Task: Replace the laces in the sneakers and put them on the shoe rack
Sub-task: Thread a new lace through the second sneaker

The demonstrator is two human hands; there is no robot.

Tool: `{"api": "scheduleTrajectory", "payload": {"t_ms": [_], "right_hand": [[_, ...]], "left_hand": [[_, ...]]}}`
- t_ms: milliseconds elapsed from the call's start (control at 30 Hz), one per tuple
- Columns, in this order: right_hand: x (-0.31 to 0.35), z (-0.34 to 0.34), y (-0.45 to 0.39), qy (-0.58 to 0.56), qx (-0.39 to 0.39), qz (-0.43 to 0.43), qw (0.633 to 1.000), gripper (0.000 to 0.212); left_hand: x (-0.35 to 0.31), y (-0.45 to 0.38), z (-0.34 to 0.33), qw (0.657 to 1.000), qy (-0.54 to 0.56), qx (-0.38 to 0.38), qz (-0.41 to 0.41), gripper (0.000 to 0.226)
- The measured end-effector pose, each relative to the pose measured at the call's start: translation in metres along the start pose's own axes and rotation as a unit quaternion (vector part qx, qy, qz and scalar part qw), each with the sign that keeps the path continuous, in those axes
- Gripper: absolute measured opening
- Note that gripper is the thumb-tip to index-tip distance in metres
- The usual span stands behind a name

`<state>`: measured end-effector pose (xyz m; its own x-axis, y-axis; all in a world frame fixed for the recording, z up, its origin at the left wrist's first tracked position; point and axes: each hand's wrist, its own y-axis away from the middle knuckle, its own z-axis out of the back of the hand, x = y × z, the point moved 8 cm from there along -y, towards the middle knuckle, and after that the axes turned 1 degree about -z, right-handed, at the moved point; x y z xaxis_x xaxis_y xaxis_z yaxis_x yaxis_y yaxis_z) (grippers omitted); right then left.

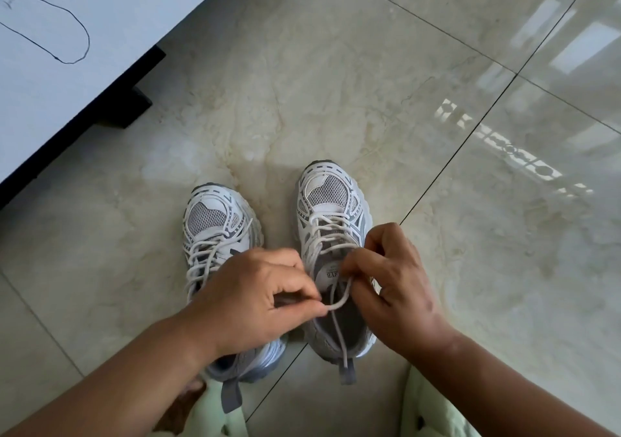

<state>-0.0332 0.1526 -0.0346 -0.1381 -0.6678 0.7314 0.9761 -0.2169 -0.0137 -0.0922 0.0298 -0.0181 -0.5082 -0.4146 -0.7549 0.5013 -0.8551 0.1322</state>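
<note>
Head view
Left hand: it is held over the back of the left sneaker. The fingers are curled, and the white lace is pinched between thumb and finger.
Right hand: it is held over the right sneaker. The fingers are curled round the same lace near the tongue; how tight the grip is can hardly be seen.
Lace: a small loop is stretched between the two hands. One end is hung down into the shoe opening.
Sneakers: both are set side by side on the shiny tiled floor, toes pointing away.
In the way: much of the left sneaker is hidden by the left hand and arm.
Nearby: a white table is seen at the top left, with a thin dark thread lying on it.
</note>
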Motion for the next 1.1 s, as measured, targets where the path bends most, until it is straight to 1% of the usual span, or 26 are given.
{"api": "scheduleTrajectory", "payload": {"t_ms": [67, 100, 167, 200, 300, 367, 467, 567, 633, 667, 700, 767, 800, 833, 867, 900, 933, 967, 1000, 1033, 1067, 1100], "right_hand": [[-0.001, 0.0, 0.002, 0.014, 0.006, 0.001, 1.0, 0.015], [-0.002, -0.001, 0.003, 0.015, 0.007, 0.003, 1.0, 0.014], [-0.003, -0.002, 0.004, -0.004, 0.009, 0.009, 1.0, 0.014], [-0.003, -0.003, 0.005, -0.014, 0.01, 0.014, 1.0, 0.013], [-0.003, -0.006, 0.008, -0.019, 0.011, 0.032, 0.999, 0.004], [-0.005, -0.007, 0.009, -0.014, 0.009, 0.035, 0.999, 0.009], [-0.007, -0.007, 0.01, -0.007, 0.008, 0.032, 0.999, 0.017], [-0.007, -0.009, 0.01, 0.005, 0.015, 0.024, 1.0, 0.015], [-0.007, -0.01, 0.01, 0.017, 0.018, 0.024, 0.999, 0.011], [-0.006, -0.01, 0.01, 0.021, 0.019, 0.023, 0.999, 0.01], [-0.006, -0.01, 0.01, 0.025, 0.02, 0.022, 0.999, 0.009], [-0.006, -0.01, 0.011, 0.028, 0.022, 0.018, 0.999, 0.007], [-0.006, -0.01, 0.011, 0.03, 0.023, 0.017, 0.999, 0.008], [-0.006, -0.011, 0.011, 0.033, 0.026, 0.016, 0.999, 0.009], [-0.006, -0.011, 0.011, 0.037, 0.027, 0.014, 0.999, 0.01], [-0.007, -0.011, 0.011, 0.039, 0.027, 0.01, 0.999, 0.011], [-0.008, -0.011, 0.011, 0.038, 0.026, 0.004, 0.999, 0.014], [-0.009, -0.011, 0.011, 0.037, 0.025, -0.002, 0.999, 0.017], [-0.01, -0.011, 0.011, 0.04, 0.023, -0.007, 0.999, 0.019], [-0.01, -0.01, 0.011, 0.044, 0.021, -0.008, 0.999, 0.021], [-0.009, -0.01, 0.011, 0.048, 0.018, -0.007, 0.999, 0.021], [-0.009, -0.009, 0.011, 0.051, 0.014, -0.007, 0.999, 0.021]], "left_hand": [[-0.003, -0.005, 0.0, 0.998, -0.047, -0.031, -0.009, 0.032], [-0.006, -0.008, 0.001, 0.993, -0.102, -0.056, -0.011, 0.034], [-0.013, -0.016, -0.004, 0.971, -0.22, -0.089, 0.015, 0.032], [-0.015, -0.018, -0.009, 0.961, -0.258, -0.09, 0.038, 0.029], [-0.01, -0.023, -0.029, 0.947, -0.306, -0.057, 0.08, 0.017], [-0.006, -0.023, -0.033, 0.948, -0.301, -0.058, 0.087, 0.012], [-0.008, -0.021, -0.018, 0.959, -0.244, -0.108, 0.095, 0.017], [-0.01, -0.018, 0.014, 0.962, -0.177, -0.185, 0.095, 0.026], [-0.004, -0.013, 0.031, 0.964, -0.104, -0.216, 0.115, 0.031], [0.001, -0.01, 0.037, 0.964, -0.04, -0.226, 0.133, 0.034], [0.007, -0.007, 0.041, 0.958, 0.043, -0.241, 0.151, 0.034], [0.021, -0.002, 0.04, 0.92, 0.21, -0.276, 0.185, 0.033], [0.026, -0.001, 0.036, 0.899, 0.277, -0.283, 0.189, 0.033], [0.03, 0.0, 0.031, 0.88, 0.335, -0.28, 0.186, 0.033], [0.03, -0.001, 0.026, 0.873, 0.371, -0.264, 0.174, 0.033], [0.027, -0.003, 0.024, 0.879, 0.382, -0.237, 0.156, 0.031], [0.026, -0.004, 0.022, 0.899, 0.357, -0.213, 0.141, 0.03], [0.027, -0.004, 0.023, 0.928, 0.292, -0.191, 0.129, 0.029], [0.028, -0.004, 0.025, 0.959, 0.201, -0.165, 0.114, 0.029], [0.028, -0.006, 0.026, 0.978, 0.123, -0.138, 0.093, 0.027], [0.03, -0.007, 0.025, 0.987, 0.087, -0.112, 0.077, 0.024], [0.031, -0.006, 0.023, 0.988, 0.099, -0.089, 0.073, 0.02]]}}
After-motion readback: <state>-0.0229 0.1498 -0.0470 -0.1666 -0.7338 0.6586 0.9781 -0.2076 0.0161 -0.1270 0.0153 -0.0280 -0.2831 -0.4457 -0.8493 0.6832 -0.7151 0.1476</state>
